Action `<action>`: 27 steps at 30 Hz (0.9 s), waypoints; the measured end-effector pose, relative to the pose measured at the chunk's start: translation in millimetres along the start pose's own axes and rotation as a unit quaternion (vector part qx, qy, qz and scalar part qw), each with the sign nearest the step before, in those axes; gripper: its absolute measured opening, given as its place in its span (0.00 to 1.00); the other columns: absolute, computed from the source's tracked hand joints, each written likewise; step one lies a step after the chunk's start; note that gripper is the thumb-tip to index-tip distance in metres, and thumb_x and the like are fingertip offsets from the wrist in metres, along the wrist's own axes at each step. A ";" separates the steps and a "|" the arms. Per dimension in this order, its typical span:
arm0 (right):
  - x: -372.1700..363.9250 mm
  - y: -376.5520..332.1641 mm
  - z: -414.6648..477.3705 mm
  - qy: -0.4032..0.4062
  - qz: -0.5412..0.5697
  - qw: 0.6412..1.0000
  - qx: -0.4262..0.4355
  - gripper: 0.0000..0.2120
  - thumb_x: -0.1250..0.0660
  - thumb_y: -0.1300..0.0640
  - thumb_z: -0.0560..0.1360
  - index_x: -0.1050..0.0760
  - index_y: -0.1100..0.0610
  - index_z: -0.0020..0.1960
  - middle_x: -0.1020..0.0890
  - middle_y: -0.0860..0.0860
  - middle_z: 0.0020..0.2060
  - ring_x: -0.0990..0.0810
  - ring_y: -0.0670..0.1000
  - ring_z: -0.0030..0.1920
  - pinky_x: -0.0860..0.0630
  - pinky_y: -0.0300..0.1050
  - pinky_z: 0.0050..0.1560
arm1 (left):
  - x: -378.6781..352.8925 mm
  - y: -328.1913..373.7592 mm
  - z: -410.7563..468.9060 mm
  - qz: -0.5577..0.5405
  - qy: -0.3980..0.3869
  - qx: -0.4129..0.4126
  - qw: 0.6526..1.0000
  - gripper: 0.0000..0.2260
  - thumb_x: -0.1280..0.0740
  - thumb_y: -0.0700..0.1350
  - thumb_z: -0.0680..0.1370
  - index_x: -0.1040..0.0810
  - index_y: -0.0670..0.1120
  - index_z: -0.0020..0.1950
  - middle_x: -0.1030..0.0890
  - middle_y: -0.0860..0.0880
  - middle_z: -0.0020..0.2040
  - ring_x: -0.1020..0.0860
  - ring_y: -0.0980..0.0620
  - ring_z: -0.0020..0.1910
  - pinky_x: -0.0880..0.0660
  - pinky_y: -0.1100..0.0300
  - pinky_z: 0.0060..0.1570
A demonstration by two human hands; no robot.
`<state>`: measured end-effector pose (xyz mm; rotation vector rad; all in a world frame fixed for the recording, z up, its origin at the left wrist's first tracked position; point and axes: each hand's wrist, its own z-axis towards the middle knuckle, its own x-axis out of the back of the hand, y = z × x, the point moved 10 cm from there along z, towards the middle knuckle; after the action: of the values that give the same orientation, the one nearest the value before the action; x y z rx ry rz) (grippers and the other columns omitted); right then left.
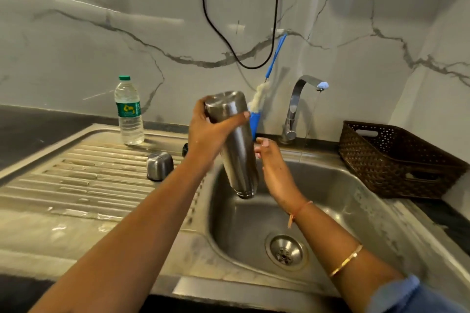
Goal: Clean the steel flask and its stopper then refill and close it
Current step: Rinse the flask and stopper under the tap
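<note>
One steel flask [236, 150] hangs upside down and tilted over the one sink [356, 201], its mouth low above the basin and apart from the rim. The left grip [211, 132] wraps its fingers and thumb round the flask's upper body near the base. The right grip [273, 168] is wide and holds nothing, its fingers loose just beside the flask; whether they touch it I cannot tell.

On the ribbed drainboard [89, 180] stand one steel cap [160, 165], near the basin's edge, and one plastic bottle [129, 112] with a green cap and a green label, the writing too blurred to read. One small black piece [185, 149] shows, half hidden behind the left wrist. One blue brush [256, 101] hangs on the wall behind the flask. One tap [295, 107] runs a thin stream. One brown basket [396, 160] sits on the surface [445, 221] at the sink's right edge.
</note>
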<state>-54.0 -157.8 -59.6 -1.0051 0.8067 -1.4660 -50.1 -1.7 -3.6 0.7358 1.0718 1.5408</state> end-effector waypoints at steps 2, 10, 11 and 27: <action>-1.6 0.2 -4.7 -0.005 -0.021 1.000 -0.010 0.10 0.52 0.52 0.82 0.32 0.48 0.51 0.26 0.46 0.46 0.27 0.32 0.43 0.33 0.20 0.43 | 26.1 13.9 13.0 -0.012 0.025 0.002 1.000 0.28 0.22 0.49 0.65 0.30 0.53 0.61 0.23 0.54 0.54 0.23 0.54 0.53 0.24 0.51 0.56; -82.7 13.3 -33.5 -0.264 -0.219 0.938 -0.042 0.20 0.49 0.47 0.81 0.27 0.58 0.61 0.24 0.53 0.56 0.26 0.51 0.59 0.32 0.45 0.63 | 153.6 52.3 60.2 0.111 0.165 -0.047 0.979 0.30 0.22 0.58 0.61 0.28 0.52 0.58 0.22 0.54 0.52 0.22 0.53 0.51 0.23 0.52 0.56; -96.6 17.1 -40.6 -0.304 -0.234 0.922 -0.045 0.19 0.49 0.48 0.82 0.28 0.58 0.63 0.25 0.52 0.57 0.28 0.50 0.61 0.34 0.42 0.65 | 168.0 50.2 66.3 0.134 0.177 -0.047 0.974 0.32 0.22 0.59 0.60 0.28 0.51 0.60 0.21 0.52 0.53 0.22 0.52 0.52 0.24 0.51 0.57; -153.8 78.6 -60.7 -0.428 -0.474 0.768 -0.050 0.34 0.53 0.34 0.77 0.62 0.45 0.77 0.65 0.54 0.76 0.68 0.54 0.75 0.64 0.58 0.74 | 232.4 -13.2 126.1 0.177 0.210 -0.030 0.961 0.38 0.21 0.50 0.65 0.38 0.47 0.68 0.26 0.47 0.64 0.26 0.49 0.61 0.28 0.53 0.63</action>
<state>-76.4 -19.7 -177.7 -2.1220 -0.4012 -1.4713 10.3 255.2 16.7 0.5918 1.2396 2.0945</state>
